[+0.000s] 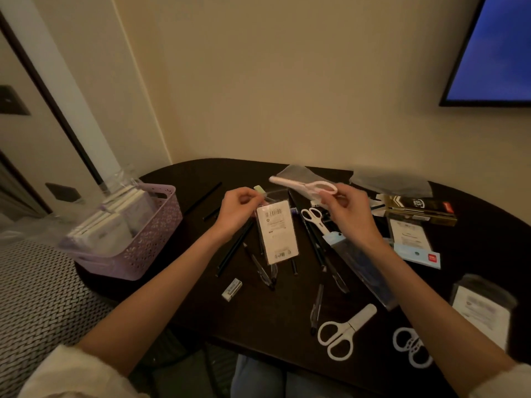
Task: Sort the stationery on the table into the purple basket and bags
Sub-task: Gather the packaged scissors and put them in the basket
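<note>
Both hands (240, 209) (349, 214) raised, fingers curled, gripping

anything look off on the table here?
Nothing damaged or spilled. The unsorted stationery is just scattered: pens lie at crossed angles, and one pair of white scissors sits at the near table edge. The basket overhangs the left edge slightly.

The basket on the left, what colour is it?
Purple basket, light lilac, seen in the head view.
</note>
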### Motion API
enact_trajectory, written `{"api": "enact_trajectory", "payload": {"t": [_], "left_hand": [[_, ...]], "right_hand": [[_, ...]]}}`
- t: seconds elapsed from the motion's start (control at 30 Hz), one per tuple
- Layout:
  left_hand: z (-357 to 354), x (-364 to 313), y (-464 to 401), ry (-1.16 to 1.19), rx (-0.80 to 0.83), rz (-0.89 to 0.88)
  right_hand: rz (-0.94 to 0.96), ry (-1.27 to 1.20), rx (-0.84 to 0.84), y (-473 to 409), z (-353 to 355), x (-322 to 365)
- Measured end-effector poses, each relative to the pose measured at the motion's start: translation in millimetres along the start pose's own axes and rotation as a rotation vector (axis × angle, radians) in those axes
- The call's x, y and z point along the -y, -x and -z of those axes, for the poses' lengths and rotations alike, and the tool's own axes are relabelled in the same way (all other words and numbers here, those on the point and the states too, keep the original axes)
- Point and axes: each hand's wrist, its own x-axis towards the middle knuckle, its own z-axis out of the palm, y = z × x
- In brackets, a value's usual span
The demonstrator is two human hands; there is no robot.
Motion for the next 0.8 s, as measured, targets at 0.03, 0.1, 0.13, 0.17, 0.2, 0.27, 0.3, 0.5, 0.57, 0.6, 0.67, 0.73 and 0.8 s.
{"api": "enact_trajectory", "payload": {"t": [0.03,0.1,0.13,0.17,0.2,0.27,0.3,0.5,0.57,0.6,0.67,0.73,0.8], "left_hand": [[2.9,-4.9,2.8,0.013,-0.011,-0.005],[7.9,-14.1,7.9,0.039,-0.024,-0.020],[10.2,-18.1,10.1,0.045,-0.031,-0.031],[12.6,-21.5,12.4,0.051,-0.037,-0.043],[14.7,-24.4,14.7,0.061,-0.040,-0.052],[18.2,-29.2,19.2,0.089,-0.040,-0.062],[19.6,-30.4,21.1,0.093,-0.043,-0.063],[23.7,-31.5,31.3,0.075,-0.024,-0.063],[23.8,-32.0,34.4,0.069,-0.006,-0.081],[23.8,-32.0,35.6,0.059,0.003,-0.093],[24.2,-31.3,37.6,0.029,0.015,-0.122],[24.7,-30.3,39.5,0.003,0.026,-0.154],[25.1,-29.2,41.7,-0.015,0.037,-0.182]], "right_hand": [[0.020,-0.019,0.020,-0.3,1.7,8.7],[0.068,-0.039,0.038,-2.2,4.1,23.7],[0.104,-0.039,0.035,-3.3,5.3,30.3],[0.142,-0.028,0.023,-4.6,6.1,36.2],[0.174,-0.004,0.008,-6.1,7.0,41.5],[0.211,0.081,-0.016,-9.8,8.5,49.3],[0.220,0.120,-0.022,-10.9,8.7,51.9],[0.333,0.320,-0.024,-10.3,3.0,60.8],[0.379,0.382,-0.023,-10.6,-0.4,64.0],[0.401,0.407,-0.018,-10.6,-2.0,66.0],[0.426,0.472,0.006,-10.9,-4.5,70.6],[0.437,0.541,0.036,-11.4,-6.2,74.4],[0.426,0.591,0.070,-11.6,-7.7,77.7]]}}
